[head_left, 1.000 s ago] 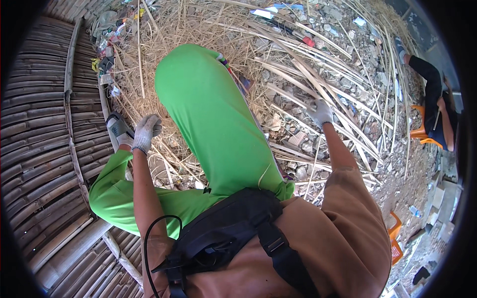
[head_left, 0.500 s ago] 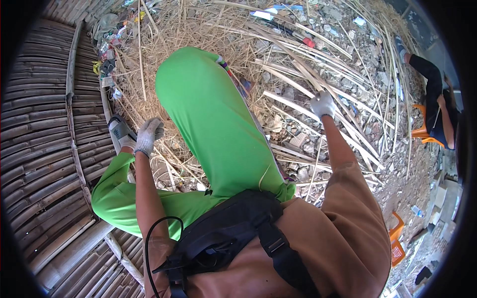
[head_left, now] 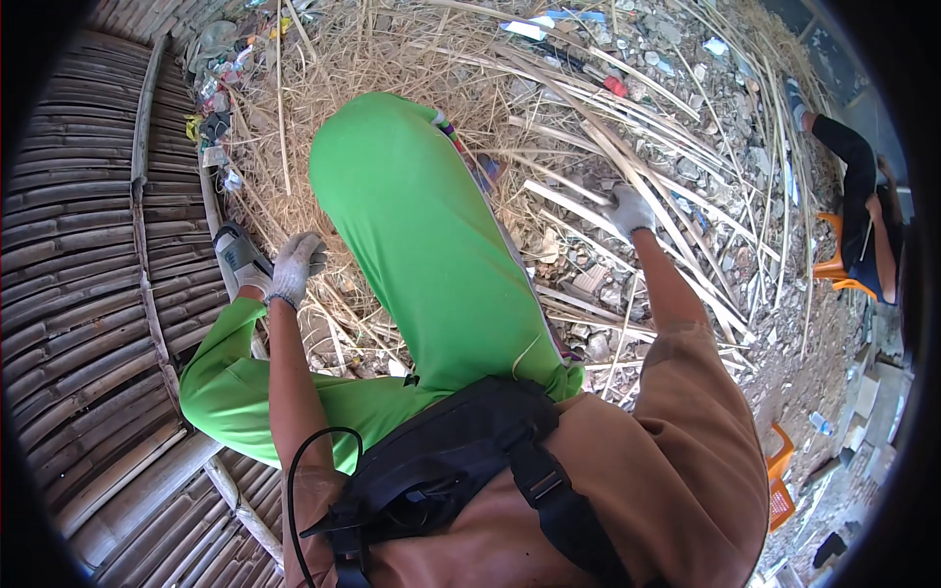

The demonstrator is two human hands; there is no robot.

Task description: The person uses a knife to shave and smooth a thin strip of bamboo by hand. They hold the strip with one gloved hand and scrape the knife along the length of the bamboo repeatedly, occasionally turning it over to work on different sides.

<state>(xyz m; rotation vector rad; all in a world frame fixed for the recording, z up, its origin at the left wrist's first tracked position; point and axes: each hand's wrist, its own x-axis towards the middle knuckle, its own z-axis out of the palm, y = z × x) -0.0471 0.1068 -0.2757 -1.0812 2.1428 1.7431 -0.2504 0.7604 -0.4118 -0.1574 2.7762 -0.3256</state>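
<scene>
My right hand [head_left: 630,213], in a whitish work glove, is closed at the near end of a long thin bamboo strip [head_left: 559,176] that points up and left toward my raised knee. Its fingers are partly hidden by the back of the glove. Under and beside it lie many pale split bamboo strips [head_left: 676,147], roughly parallel. My left hand [head_left: 294,267], gloved alike, hovers between my knees, next to my sandalled foot [head_left: 238,257]. Its fingers are loosely bent and apart, and I see nothing in them. Dry shavings [head_left: 343,304] lie beneath it.
A wall or panel of bamboo slats [head_left: 88,245] runs along my left. Rubble, straw and litter cover the ground. At the far right a person in dark clothes [head_left: 863,216] sits on an orange chair [head_left: 829,245]; another orange chair [head_left: 780,480] stands nearer.
My right hand has shifted slightly left and tilted, and the thin strip now extends from it. My left hand's fingers have loosened a little.
</scene>
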